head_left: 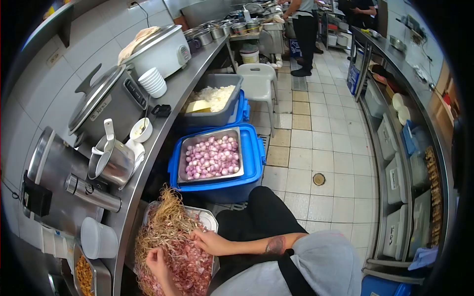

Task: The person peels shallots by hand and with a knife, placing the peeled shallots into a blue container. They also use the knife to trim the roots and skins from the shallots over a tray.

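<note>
My left hand is over the near left side of a heap of shallot skins, fingers curled together. At the heap's right side, my right hand has its fingers pinched low among the peelings. What either hand holds is too small or hidden to name. Dry stringy roots cover the far part of the heap, which lies in a pale tray. Just beyond, a steel pan of peeled purple shallots rests on a blue lidded tub.
A grey bin with white pieces stands behind the tub, near a white plastic stool. Along the left runs a steel counter bearing cookers and pots. Shelves with containers line the right. People stand farther back.
</note>
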Available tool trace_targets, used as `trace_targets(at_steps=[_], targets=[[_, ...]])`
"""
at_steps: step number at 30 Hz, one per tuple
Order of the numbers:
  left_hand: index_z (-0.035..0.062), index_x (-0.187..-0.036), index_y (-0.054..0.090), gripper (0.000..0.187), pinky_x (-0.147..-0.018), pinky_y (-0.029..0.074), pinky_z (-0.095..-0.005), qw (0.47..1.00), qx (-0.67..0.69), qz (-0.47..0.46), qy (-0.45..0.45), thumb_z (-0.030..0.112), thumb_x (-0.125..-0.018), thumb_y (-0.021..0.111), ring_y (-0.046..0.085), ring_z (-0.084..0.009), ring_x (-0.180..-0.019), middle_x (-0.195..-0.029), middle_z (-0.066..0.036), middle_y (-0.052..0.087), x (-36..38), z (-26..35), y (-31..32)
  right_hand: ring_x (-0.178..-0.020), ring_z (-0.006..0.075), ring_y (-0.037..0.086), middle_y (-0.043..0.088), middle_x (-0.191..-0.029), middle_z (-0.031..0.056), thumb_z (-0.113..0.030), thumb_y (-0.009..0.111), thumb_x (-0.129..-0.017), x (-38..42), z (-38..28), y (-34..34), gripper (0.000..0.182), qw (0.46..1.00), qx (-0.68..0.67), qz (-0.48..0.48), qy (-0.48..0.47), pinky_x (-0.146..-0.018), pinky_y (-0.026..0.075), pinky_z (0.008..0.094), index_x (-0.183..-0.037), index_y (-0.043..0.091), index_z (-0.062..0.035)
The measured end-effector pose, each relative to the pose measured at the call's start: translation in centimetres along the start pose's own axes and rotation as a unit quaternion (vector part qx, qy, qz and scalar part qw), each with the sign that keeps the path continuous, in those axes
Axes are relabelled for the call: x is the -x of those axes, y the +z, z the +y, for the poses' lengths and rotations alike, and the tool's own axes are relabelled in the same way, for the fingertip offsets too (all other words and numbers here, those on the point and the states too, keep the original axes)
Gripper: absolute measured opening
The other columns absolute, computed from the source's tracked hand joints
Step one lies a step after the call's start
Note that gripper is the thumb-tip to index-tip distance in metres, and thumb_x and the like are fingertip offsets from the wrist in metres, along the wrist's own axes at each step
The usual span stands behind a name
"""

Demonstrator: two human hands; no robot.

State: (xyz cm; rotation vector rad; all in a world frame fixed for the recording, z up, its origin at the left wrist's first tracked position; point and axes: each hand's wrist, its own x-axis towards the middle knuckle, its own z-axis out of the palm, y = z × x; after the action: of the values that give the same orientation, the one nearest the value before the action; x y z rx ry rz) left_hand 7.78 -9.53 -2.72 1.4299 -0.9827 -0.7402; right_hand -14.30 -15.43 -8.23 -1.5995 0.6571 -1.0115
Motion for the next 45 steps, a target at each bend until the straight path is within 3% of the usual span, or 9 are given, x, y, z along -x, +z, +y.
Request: trace_targets(at_steps=[3,7,14,21,25,28,31,40,45], targets=[[-0.003,-0.087,0.061,0.009,-0.056,0.043,-0.0255,0.979,-0.186,-0.022,-0.084,0.005,-0.083,0.059,0.054,-0.0138,-0.059,-0.07,-0.006,0.059,1.3,-3.5,-2.4,-0.057,0.0323,0.06,0.056,-0.062,0.0163,-0.009,0.05,-0.085,0.0,-0.7,-0.1,0.018,0.999,-0.002,-0.002,0.035,-0.052,0.044,0.0398,-0.102,0.045,-0.0057],[-0.0083,-0.086,0.059,0.014,-0.068,0.047,-0.0374,0.836,-0.54,0.013,0.099,0.003,-0.078,0.059,0.058,-0.0341,-0.07,-0.074,-0.015,0.058,0.8,-5.6,-1.4,-0.058,0.0316,0.059,0.056,-0.062,0.016,-0.012,0.051,-0.086,0.2,0.0,0.2,0.016,1.0,0.019,0.009,0.006,-0.055,0.045,0.0398,-0.1,0.048,-0.0061],[-0.0081,-0.111,0.051,0.041,-0.086,0.04,-0.0458,0.81,-0.585,-0.034,0.019,0.009,-0.076,0.063,0.044,-0.041,-0.104,-0.115,-0.024,0.043,-0.1,-4.8,1.5,-0.058,0.0337,0.059,0.057,-0.062,0.0171,-0.011,0.051,-0.085,0.5,0.7,0.5,0.017,0.999,0.044,0.021,-0.023,-0.054,0.045,0.0416,-0.101,0.048,-0.0065],[-0.0076,-0.109,0.051,0.037,-0.086,0.038,-0.0476,0.817,-0.554,-0.085,0.136,0.006,-0.075,0.06,0.044,-0.0436,-0.099,-0.12,-0.029,0.041,3.7,-4.4,2.1,-0.057,0.0349,0.058,0.054,-0.061,0.018,-0.011,0.052,-0.084,0.6,-0.3,0.2,0.015,0.999,0.029,0.018,-0.043,-0.053,0.044,0.0417,-0.098,0.048,-0.0063],[-0.0059,-0.114,0.05,0.039,-0.09,0.037,-0.0439,0.872,-0.479,-0.105,0.007,0.007,-0.079,0.058,0.044,-0.0432,-0.104,-0.124,-0.027,0.04,3.6,-2.7,2.1,-0.057,0.0346,0.058,0.054,-0.06,0.0176,-0.011,0.052,-0.085,0.6,-0.8,-0.1,0.015,0.998,0.037,0.018,-0.042,-0.053,0.044,0.0414,-0.098,0.048,-0.0063],[-0.003,-0.12,0.047,0.043,-0.097,0.034,-0.0419,0.85,-0.502,0.053,0.148,0.004,-0.079,0.057,0.042,-0.0377,-0.117,-0.127,-0.023,0.042,2.1,-3.1,2.1,-0.058,0.0349,0.058,0.056,-0.062,0.0181,-0.011,0.052,-0.084,0.7,-1.2,-0.2,0.015,0.999,0.048,0.006,-0.026,-0.054,0.044,0.0419,-0.098,0.048,-0.006],[-0.0014,-0.127,0.042,0.046,-0.1,0.032,-0.0415,0.883,-0.44,0.008,0.162,0.003,-0.082,0.053,0.038,-0.0372,-0.122,-0.13,-0.022,0.041,0.2,-2.1,1.6,-0.061,0.0356,0.06,0.058,-0.065,0.0192,-0.011,0.053,-0.083,0.5,-0.8,-0.3,0.017,0.999,0.051,0.0,-0.014,-0.055,0.045,0.043,-0.098,0.049,-0.0054],[-0.0007,-0.132,0.029,0.074,-0.1,0.026,-0.0508,0.829,-0.526,-0.111,0.158,0.016,-0.071,0.068,0.024,-0.0475,-0.122,-0.134,-0.031,0.022,-0.2,-3.9,3.2,-0.057,0.0358,0.057,0.054,-0.059,0.0184,-0.012,0.054,-0.084,0.6,-0.6,0.1,0.015,0.996,0.061,0.026,-0.052,-0.054,0.044,0.0426,-0.096,0.049,-0.0048],[-0.0011,-0.127,0.035,0.069,-0.099,0.027,-0.0487,0.81,-0.563,-0.098,0.13,0.009,-0.068,0.069,0.025,-0.0461,-0.12,-0.131,-0.031,0.025,-0.7,-3.8,4.5,-0.055,0.036,0.056,0.053,-0.057,0.0184,-0.013,0.055,-0.083,0.6,-0.7,0.1,0.014,0.994,0.07,0.032,-0.075,-0.053,0.044,0.0428,-0.093,0.05,-0.0042]])
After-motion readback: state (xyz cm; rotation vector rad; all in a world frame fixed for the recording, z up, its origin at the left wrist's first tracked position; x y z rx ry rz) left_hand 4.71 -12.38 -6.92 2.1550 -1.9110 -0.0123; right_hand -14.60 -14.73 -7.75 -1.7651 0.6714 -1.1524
